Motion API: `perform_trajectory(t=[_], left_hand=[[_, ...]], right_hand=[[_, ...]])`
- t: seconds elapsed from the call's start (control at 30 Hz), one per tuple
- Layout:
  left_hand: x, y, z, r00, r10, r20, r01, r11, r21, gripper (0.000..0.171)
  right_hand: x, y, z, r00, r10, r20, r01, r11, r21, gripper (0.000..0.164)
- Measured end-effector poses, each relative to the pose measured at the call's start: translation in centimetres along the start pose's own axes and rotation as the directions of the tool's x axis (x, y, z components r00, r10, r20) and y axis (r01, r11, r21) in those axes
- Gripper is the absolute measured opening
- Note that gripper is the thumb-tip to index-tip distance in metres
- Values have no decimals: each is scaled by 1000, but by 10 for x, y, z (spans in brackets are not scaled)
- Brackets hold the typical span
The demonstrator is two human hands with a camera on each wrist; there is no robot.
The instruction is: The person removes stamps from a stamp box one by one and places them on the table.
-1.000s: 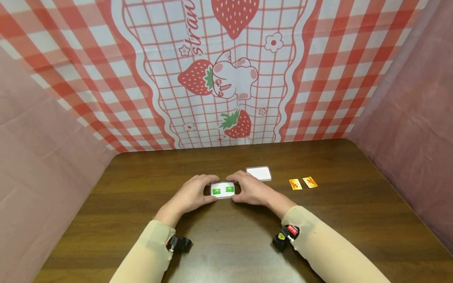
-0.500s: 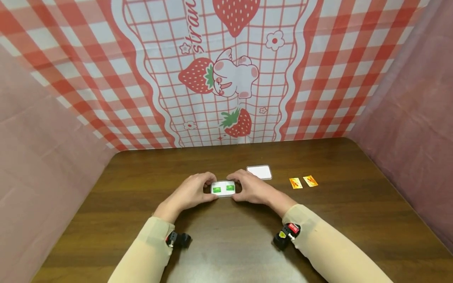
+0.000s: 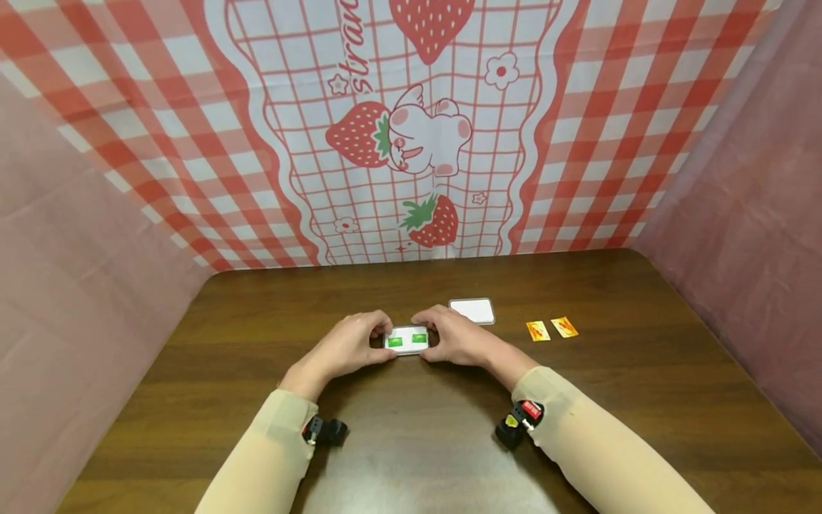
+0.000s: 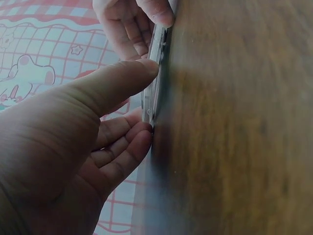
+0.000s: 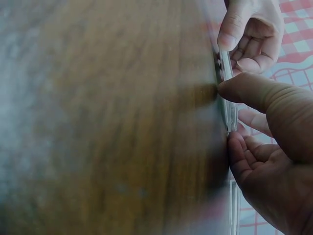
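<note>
A flat, clear-edged rectangular case (image 3: 407, 348) lies on the wooden table, white on top with two small green rectangles (image 3: 394, 342) showing. My left hand (image 3: 343, 348) holds its left end, thumb at the near edge and fingers at the far edge. At the right end, my right hand (image 3: 461, 340) grips it the same way. Both wrist views show the transparent rim of the case (image 4: 153, 90) edge-on, low against the tabletop, between thumb and fingers. What the green rectangles are is too small to tell.
Just behind my right hand lies a second clear-rimmed white case (image 3: 474, 310). Farther right are two small orange-and-yellow rectangles (image 3: 538, 330), side by side. A strawberry-print cloth (image 3: 411, 143) hangs along the back edge of the table (image 3: 424, 442), with pink cloth at both sides.
</note>
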State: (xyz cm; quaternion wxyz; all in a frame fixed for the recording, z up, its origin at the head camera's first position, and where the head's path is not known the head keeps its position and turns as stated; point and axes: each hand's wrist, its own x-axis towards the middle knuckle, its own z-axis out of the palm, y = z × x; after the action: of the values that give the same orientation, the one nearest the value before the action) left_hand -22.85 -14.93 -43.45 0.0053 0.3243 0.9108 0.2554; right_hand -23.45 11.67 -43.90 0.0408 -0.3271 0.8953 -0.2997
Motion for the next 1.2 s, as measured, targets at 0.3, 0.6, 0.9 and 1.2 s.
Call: perform_trajectory(t=[0.3,0.6,0.9,1.2], left_hand=[[1,-1,-1,1000,5,8,-5,1000,-4,32],[2,0,-2,1000,5,17,-5,1000,-15,30],[1,1,-4,1000,9,23,-9,1000,-11,29],[2,1,-6,999,19,36,-18,1000,-23,28]], right_hand=[[9,20,10,999,-52,-10,51,999,-16,60],[5,5,2,999,-36,24,37,999,-24,59],[7,8,4,999,-25,29,26,1000,-14,58],[12,25,10,997,-80,8,80,997,-3,56]])
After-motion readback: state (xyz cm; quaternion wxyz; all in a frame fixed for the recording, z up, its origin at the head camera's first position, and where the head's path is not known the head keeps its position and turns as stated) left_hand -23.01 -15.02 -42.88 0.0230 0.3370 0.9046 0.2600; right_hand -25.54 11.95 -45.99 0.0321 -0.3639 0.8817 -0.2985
